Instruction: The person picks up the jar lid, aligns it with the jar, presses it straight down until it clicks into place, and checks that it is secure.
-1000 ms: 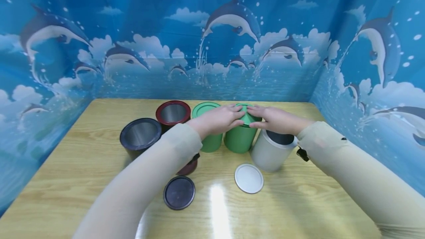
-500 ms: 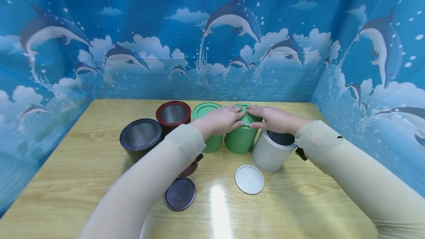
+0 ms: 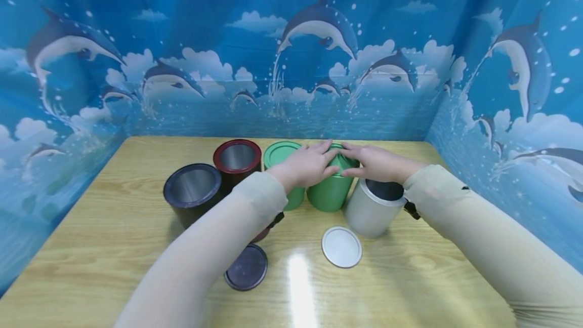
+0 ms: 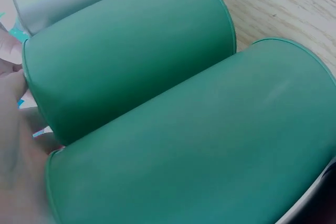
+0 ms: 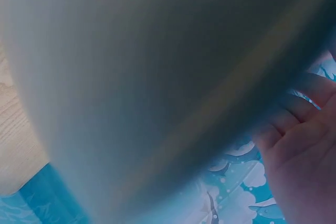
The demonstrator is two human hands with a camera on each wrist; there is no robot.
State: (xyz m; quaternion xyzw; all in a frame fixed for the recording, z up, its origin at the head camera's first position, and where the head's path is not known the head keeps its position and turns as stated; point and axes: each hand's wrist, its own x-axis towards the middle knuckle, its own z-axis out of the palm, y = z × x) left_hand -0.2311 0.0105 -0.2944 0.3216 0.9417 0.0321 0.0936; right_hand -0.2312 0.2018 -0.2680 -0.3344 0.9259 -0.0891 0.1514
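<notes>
Side by side at the back of the table stand two green canisters. On the top of the right green canister [image 3: 329,197] the left hand [image 3: 309,164] and right hand [image 3: 375,163] meet from either side, fingers extended over its green lid [image 3: 340,163]. Whether that lid sits flush cannot be seen under the hands. The left green canister [image 3: 276,151] has a light green top, partly behind the left hand. Beneath the right wrist stands an uncovered white canister [image 3: 370,219], which fills the right wrist view as a blurred wall [image 5: 105,77]. Neither hand grips anything.
A dark red-rimmed canister [image 3: 237,156] and a black canister [image 3: 193,186] stand uncovered at left. Flat on the table [image 3: 136,176] lie a white lid [image 3: 341,247] and a black lid [image 3: 247,267]. A dark red lid [image 3: 261,235] shows partly behind the left sleeve.
The left hand's fingers have lifted and shifted slightly across the right green canister's top. The right hand stays nearly where it was; canisters and loose lids have not moved.
</notes>
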